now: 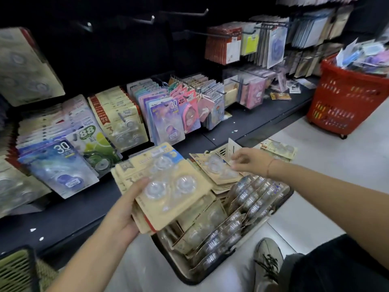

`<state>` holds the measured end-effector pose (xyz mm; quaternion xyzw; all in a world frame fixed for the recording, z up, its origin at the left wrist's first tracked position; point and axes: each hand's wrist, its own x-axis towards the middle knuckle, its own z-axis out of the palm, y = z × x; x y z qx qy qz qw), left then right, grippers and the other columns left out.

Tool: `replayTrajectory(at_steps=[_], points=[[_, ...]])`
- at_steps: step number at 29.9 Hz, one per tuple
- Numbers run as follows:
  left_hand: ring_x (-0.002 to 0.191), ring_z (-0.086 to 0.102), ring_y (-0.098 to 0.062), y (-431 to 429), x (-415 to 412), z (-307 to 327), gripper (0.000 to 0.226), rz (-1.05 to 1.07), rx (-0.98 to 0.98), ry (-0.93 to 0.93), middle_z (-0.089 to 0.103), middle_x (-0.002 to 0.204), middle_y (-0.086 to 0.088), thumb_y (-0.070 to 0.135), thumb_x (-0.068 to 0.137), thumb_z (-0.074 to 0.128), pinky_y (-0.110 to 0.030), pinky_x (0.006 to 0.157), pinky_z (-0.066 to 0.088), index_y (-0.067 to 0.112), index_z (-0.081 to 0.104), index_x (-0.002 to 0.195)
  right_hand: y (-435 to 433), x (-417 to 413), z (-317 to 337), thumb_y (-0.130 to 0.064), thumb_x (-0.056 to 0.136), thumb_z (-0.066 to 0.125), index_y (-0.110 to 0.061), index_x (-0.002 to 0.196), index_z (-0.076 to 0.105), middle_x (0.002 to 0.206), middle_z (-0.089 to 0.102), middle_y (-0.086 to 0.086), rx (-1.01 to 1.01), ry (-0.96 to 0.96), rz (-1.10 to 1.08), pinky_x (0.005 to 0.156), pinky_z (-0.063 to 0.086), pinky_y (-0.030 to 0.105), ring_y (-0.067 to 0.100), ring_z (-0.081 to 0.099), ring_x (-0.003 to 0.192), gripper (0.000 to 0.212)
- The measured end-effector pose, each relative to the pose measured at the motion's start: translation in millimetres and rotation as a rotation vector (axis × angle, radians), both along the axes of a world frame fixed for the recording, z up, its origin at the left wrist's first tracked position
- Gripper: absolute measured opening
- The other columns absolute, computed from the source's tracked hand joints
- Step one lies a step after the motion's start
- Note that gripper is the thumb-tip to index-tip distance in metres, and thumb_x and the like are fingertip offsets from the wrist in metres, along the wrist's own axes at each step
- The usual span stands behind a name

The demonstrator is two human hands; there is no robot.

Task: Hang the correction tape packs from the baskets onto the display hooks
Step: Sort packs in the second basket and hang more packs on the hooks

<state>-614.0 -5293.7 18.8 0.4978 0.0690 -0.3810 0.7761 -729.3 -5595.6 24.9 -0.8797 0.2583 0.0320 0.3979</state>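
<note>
My left hand (126, 209) grips a stack of beige correction tape packs (166, 186), each with clear blisters, held over the near end of a black basket (210, 279) on the floor. That basket is full of the same packs, many standing on edge. My right hand (250, 162) reaches to the basket's far end and its fingertips pinch the top of a beige pack (216, 167) lying there. Bare display hooks (147, 20) stick out of the dark panel above. Lower hooks carry hanging packs, among them a beige row (120, 116).
A red basket (347, 98) heaped with mixed packs stands on the floor at the right. A green basket corner (16, 268) shows at bottom left. The dark shelf ledge (63, 220) runs in front of the display. My shoe (267, 262) is beside the black basket.
</note>
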Motion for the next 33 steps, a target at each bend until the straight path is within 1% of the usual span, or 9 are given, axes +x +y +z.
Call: replayTrajectory(at_steps=[3, 8, 12, 14, 16, 19, 21, 29, 33], points=[[0.08, 0.077, -0.024, 11, 23, 6, 0.022, 0.106, -0.031, -0.016, 0.079, 0.098, -0.008, 0.021, 0.09, 0.066, -0.051, 0.056, 0.062, 0.021, 0.084, 0.078, -40, -8, -24, -0.027, 0.085, 0.075, -0.016, 0.119, 0.065, 0.114, 0.064, 0.001, -0.224, 0.245, 0.118, 0.101, 0.044, 0.033, 0.019, 0.059, 0.109, 0.038], [0.079, 0.078, -0.026, 16, 33, 14, 0.014, 0.141, -0.056, -0.011, 0.079, 0.097, -0.008, 0.02, 0.081, 0.071, -0.05, 0.05, 0.059, 0.021, 0.084, 0.076, -41, 0, -54, -0.023, 0.086, 0.073, -0.014, 0.095, 0.076, 0.093, 0.072, 0.0, -0.259, 0.294, 0.179, 0.082, 0.05, 0.027, 0.017, 0.064, 0.09, 0.014], [0.088, 0.077, -0.026, 18, 36, 22, 0.024, 0.176, -0.053, -0.031, 0.078, 0.105, -0.008, 0.019, 0.081, 0.073, -0.058, 0.06, 0.061, 0.022, 0.077, 0.104, -36, 9, -50, -0.019, 0.09, 0.067, -0.014, 0.085, 0.074, 0.084, 0.07, -0.003, -0.374, 0.295, 0.237, 0.074, 0.048, 0.025, 0.016, 0.062, 0.08, 0.009], [0.093, 0.076, -0.027, 21, 40, 29, 0.036, 0.221, -0.058, -0.052, 0.078, 0.108, -0.008, 0.019, 0.077, 0.074, -0.061, 0.064, 0.059, 0.023, 0.072, 0.113, -37, 14, -34, -0.018, 0.089, 0.068, -0.017, 0.079, 0.071, 0.072, 0.062, -0.012, -0.39, 0.19, 0.229, 0.072, 0.043, 0.023, 0.011, 0.057, 0.072, 0.01], [0.089, 0.077, -0.027, 27, 44, 38, 0.026, 0.253, -0.076, -0.082, 0.079, 0.104, -0.007, 0.018, 0.085, 0.071, -0.056, 0.055, 0.06, 0.022, 0.071, 0.111, -39, 18, -11, -0.018, 0.086, 0.072, -0.015, 0.074, 0.069, 0.064, 0.058, -0.015, -0.357, 0.01, 0.14, 0.067, 0.041, 0.02, 0.003, 0.053, 0.062, 0.014], [0.088, 0.077, -0.026, 37, 52, 51, 0.029, 0.308, -0.124, -0.116, 0.079, 0.105, -0.007, 0.019, 0.092, 0.068, -0.05, 0.051, 0.06, 0.02, 0.069, 0.12, -38, 17, 23, -0.019, 0.087, 0.072, -0.008, 0.076, 0.068, 0.064, 0.063, -0.005, -0.165, -0.214, -0.021, 0.064, 0.043, 0.013, 0.002, 0.054, 0.058, 0.016], [0.096, 0.076, -0.026, 45, 55, 61, 0.037, 0.322, -0.152, -0.15, 0.077, 0.111, -0.007, 0.02, 0.092, 0.067, -0.05, 0.057, 0.062, 0.019, 0.066, 0.129, -33, 17, 38, -0.018, 0.09, 0.068, -0.005, 0.08, 0.066, 0.073, 0.066, 0.004, -0.107, -0.312, -0.086, 0.072, 0.043, 0.022, 0.011, 0.055, 0.069, 0.017], [0.114, 0.07, -0.027, 96, 65, 126, 0.04, 0.383, -0.347, -0.348, 0.072, 0.127, -0.004, 0.025, 0.097, 0.058, -0.053, 0.085, 0.06, 0.021, 0.062, 0.137, 48, 58, 73, -0.02, 0.096, 0.058, 0.006, 0.086, 0.062, 0.081, 0.058, 0.011, 0.033, -0.518, -0.095, 0.07, 0.039, 0.03, 0.017, 0.049, 0.076, 0.028], [0.11, 0.072, -0.024, 134, 74, 163, 0.04, 0.474, -0.39, -0.487, 0.072, 0.125, -0.002, 0.031, 0.098, 0.054, -0.047, 0.073, 0.062, 0.022, 0.062, 0.136, 106, 98, 93, -0.023, 0.096, 0.058, 0.003, 0.087, 0.065, 0.084, 0.064, 0.022, 0.087, -0.596, -0.045, 0.073, 0.041, 0.033, 0.02, 0.052, 0.078, 0.029]])
